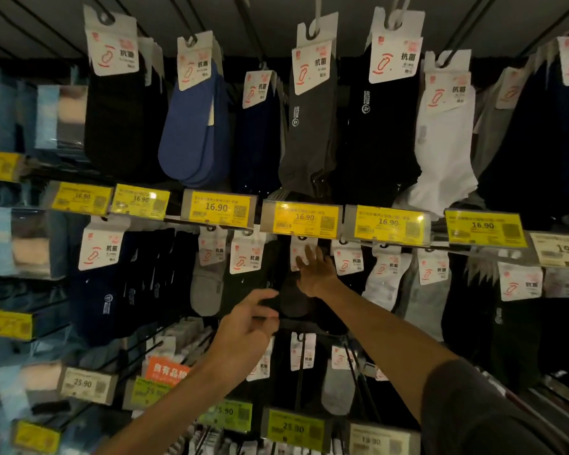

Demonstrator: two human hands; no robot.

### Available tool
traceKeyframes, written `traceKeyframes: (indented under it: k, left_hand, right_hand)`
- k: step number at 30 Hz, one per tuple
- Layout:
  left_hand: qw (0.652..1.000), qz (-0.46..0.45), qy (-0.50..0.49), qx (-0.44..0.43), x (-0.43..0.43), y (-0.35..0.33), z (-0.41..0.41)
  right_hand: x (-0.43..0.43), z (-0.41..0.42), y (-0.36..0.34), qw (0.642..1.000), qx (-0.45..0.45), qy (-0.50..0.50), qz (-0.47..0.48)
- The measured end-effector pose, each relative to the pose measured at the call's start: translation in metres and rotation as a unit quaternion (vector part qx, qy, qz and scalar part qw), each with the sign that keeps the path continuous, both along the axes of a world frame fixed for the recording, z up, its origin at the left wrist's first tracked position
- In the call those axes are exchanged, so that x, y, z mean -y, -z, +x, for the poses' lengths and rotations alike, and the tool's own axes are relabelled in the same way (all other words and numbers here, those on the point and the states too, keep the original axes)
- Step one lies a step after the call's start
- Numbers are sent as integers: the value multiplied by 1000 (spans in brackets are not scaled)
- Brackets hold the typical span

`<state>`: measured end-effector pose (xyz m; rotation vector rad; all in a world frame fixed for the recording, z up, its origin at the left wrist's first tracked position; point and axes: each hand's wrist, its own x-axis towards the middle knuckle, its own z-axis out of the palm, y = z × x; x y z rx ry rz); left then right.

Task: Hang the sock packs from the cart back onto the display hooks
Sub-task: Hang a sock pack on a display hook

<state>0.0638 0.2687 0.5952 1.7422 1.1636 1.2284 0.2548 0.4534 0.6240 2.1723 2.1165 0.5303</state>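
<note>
Hanging in the middle row, directly beneath a yellow price tag [304, 218] marked 16.90: a dark sock pack [292, 298]. Long axis upright, white card [296, 249] at the top, toe end pointing straight down. Flanked closely by a neighbouring pack [247, 257] on one side and another pack [347, 261] on the other, both hanging the same way.

Right hand [316, 272] reached up against the pack, palm toward the display. Fingers [309, 252] straight and fanned apart, tips lying flat on the white card; nothing gripped.

Left hand [245, 321] lower and nearer, at the pack's bottom left edge. Fingers [271, 323] loosely curled with the thumb raised above them, a dark gap between. Too dim there to tell whether pinching the sock fabric or merely beside it.
</note>
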Motion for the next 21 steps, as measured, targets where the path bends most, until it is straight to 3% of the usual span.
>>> traceKeyframes:
  k: [14, 18, 21]
  left_hand:
    - [1000, -16, 1, -21, -8, 0, 0]
    - [1000, -21, 6, -9, 1, -7, -1]
    - [1000, -21, 10, 6, 15, -16, -5]
  right_hand:
    - [-9, -2, -6, 999, 33, -18, -16]
    - [21, -1, -1, 997, -3, -75, -3]
    - [62, -7, -3, 985, -10, -162, 64]
